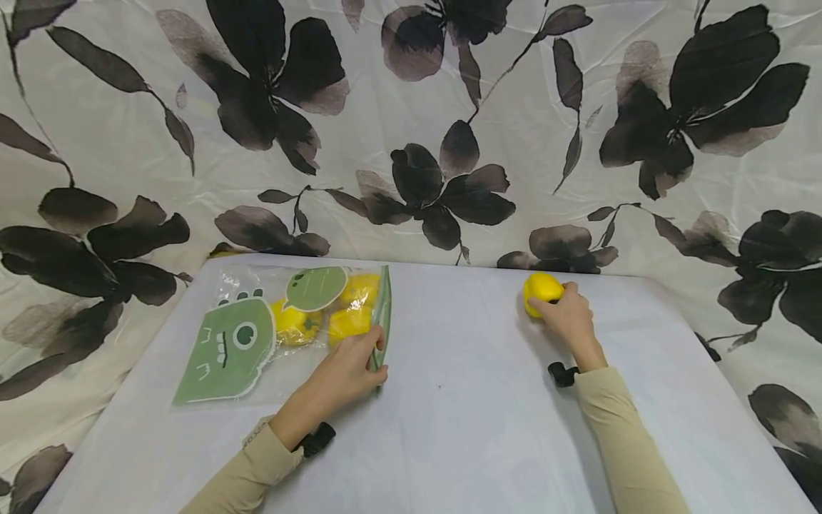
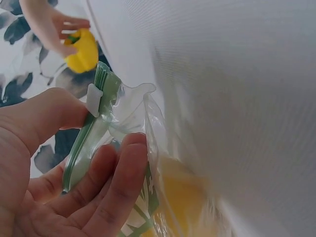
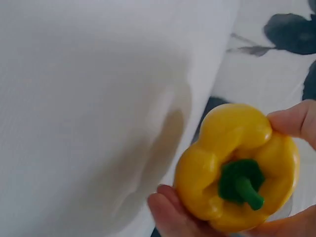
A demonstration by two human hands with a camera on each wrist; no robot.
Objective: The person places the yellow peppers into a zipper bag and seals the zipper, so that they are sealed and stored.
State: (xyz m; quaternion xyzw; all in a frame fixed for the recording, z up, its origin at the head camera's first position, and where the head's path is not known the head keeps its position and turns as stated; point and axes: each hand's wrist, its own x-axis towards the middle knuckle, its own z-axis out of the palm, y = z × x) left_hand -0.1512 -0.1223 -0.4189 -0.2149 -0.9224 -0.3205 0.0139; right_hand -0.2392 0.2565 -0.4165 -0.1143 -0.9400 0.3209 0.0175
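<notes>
My left hand grips the green zip edge of a clear plastic bag. A white slider sits on that edge near the thumb. The bag lies on the table with a green cartoon-monster print, and several yellow bell peppers show through it. Over at the table's far right, my right hand holds another yellow bell pepper between thumb and fingers. Its green stem faces the right wrist camera.
A white-covered table lies under both hands. Behind its far edge hangs a pale cloth with dark flower prints. Small black cameras are worn at both wrists, under beige sleeves.
</notes>
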